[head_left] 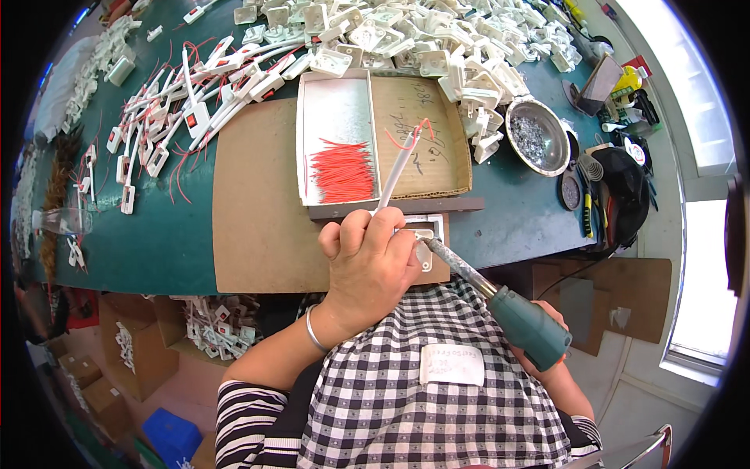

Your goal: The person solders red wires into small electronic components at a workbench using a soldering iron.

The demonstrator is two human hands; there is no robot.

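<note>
My left hand (366, 273) is closed around a white cable (397, 173) that slants up and away, with thin red wires (422, 127) splaying from its far end. Beneath its fingertips lies a small white plastic housing (425, 257). My right hand (551, 315) grips a soldering iron (525, 324) by its thick green handle, mostly hidden behind it. The iron's metal shaft points up-left, and its tip is at the housing beside my left fingers. Whether the tip touches a contact cannot be made out.
A shallow cardboard box (463, 173) with cut red wires (342, 172) stands just beyond a dark bar (461, 205). White housings (375, 35) heap behind it. Switches with cables (195, 117) lie left. A metal bowl (539, 134) and pliers (587, 215) are at right.
</note>
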